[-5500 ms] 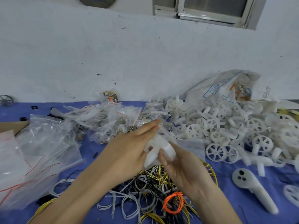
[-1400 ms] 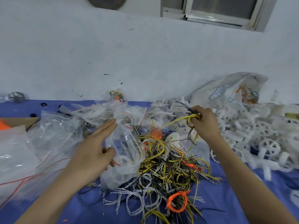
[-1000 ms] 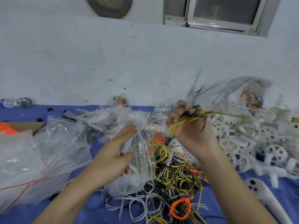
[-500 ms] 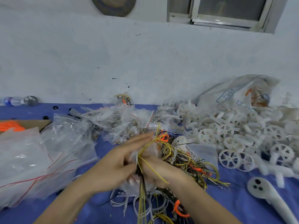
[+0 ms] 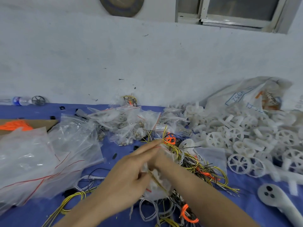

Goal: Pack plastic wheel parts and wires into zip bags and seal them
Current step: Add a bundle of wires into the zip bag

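My left hand pinches a small clear zip bag at its mouth, fingers stretched along the top edge. My right hand is pushed in against the bag from the right, mostly hidden behind the left hand, and holds a yellow wire bundle that runs down into the bag. Under both hands lies a tangled pile of yellow, black, white and orange wires. White plastic wheel parts are heaped at the right.
Empty clear zip bags are stacked at the left, and packed bags lie at the back centre. A white handheld controller lies front right. A large printed sack leans on the wall. A cardboard box holds orange wires.
My right hand pulled a yellow wire bundle from the pile, brought it to the bag in my left hand and now pushes it inside. The camera tilted slightly.
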Demonstrator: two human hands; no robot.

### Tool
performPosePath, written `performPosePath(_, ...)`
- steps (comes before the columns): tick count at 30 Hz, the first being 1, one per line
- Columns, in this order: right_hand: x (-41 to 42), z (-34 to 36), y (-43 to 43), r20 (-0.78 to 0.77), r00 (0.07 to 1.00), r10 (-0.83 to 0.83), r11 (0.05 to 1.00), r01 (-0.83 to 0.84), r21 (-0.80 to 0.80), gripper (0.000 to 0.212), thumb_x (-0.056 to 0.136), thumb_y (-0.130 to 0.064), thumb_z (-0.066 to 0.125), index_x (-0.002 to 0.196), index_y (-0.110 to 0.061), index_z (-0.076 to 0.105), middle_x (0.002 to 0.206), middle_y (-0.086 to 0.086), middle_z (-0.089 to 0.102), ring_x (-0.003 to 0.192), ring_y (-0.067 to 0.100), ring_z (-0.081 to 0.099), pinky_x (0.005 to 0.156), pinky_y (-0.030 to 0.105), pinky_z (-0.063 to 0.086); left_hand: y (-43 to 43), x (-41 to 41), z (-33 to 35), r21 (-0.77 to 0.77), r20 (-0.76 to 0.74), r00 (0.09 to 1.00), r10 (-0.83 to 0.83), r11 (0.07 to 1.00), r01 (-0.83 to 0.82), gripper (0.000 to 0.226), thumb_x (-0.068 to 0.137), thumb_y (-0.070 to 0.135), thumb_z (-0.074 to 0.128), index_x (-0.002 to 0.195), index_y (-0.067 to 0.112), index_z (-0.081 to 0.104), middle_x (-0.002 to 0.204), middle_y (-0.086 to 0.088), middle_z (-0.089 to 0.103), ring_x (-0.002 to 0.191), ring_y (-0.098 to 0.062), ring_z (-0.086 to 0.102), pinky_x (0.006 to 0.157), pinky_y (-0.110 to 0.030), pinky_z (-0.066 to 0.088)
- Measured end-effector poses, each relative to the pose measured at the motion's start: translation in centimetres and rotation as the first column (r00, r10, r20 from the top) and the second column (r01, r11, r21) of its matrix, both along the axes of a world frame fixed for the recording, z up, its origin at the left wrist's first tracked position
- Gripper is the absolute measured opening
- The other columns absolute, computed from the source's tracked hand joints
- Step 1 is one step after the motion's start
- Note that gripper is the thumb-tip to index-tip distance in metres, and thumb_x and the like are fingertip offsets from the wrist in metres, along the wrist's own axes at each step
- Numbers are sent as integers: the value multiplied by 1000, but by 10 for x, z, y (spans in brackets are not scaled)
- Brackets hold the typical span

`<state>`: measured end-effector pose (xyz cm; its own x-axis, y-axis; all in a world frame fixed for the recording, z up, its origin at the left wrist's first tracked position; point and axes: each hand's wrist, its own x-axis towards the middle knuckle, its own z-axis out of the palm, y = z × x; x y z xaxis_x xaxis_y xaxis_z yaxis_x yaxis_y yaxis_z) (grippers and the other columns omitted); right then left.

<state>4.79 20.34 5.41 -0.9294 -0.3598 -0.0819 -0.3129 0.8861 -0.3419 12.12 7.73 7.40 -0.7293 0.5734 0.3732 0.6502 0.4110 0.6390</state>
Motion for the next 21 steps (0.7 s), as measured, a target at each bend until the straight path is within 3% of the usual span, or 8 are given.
performPosePath(2,4,20,0,172,983,-61,988,36,148,40,98,-10,45,135,3,42,145,19,41,133,29,38,102,28,27,-6,-4,5,-46,-58,998,28,998,-31,74,72,0,39,136,39,45,135,53,17,103,9,57,72,-12,49)
performPosePath(4,11,38,-9,191,980,-63,972,17,233,33,98,-7,40,127,7,47,136,22,46,126,29,41,98,24,24,-8,-10,9,-49,-97,994,48,997,-52,71,75,0,42,136,34,47,137,50,21,104,5,59,77,-9,47)
performPosePath(7,17,44,-12,158,987,-33,986,7,167,20,97,2,36,87,4,53,91,18,53,88,27,49,73,15,35,-7,-17,14,-47,-179,978,109,992,-120,70,76,-7,48,137,26,48,137,40,22,122,14,40,92,4,28)
performPosePath(10,25,60,0,129,992,-15,988,-5,157,24,100,-6,35,96,0,57,97,16,57,86,23,48,49,26,29,-19,-27,31,-23,-238,953,186,980,-197,52,74,-12,50,114,15,69,133,22,44,87,18,49,69,8,30)
performPosePath(14,41,81,21,65,995,70,996,-73,41,46,103,-37,28,78,-13,57,74,1,50,66,12,47,52,19,31,-43,-42,52,-97,-285,945,160,976,-194,27,76,-1,54,60,13,71,103,4,69,62,8,56,60,1,34)
performPosePath(17,53,96,44,-64,989,137,984,-143,-106,68,87,-64,26,82,-9,66,73,6,64,64,11,59,66,19,47,-63,-47,56,-157,-131,988,-78,986,57,27,78,20,49,55,10,60,90,3,68,63,-2,63,57,-10,43)
performPosePath(19,54,103,59,-123,960,251,965,-258,-46,51,86,-57,43,79,-13,69,69,1,65,62,7,58,62,18,45,-71,-51,54,-196,-177,977,-120,977,85,31,82,34,60,57,16,56,83,7,65,70,-10,65,58,-15,47)
performPosePath(21,52,101,69,-169,936,308,944,-277,181,26,86,-43,62,91,-20,72,86,-5,68,85,2,54,78,26,46,-70,-51,52,-204,-297,950,-92,978,31,30,79,42,68,61,23,53,78,7,62,75,-9,65,61,-12,47)
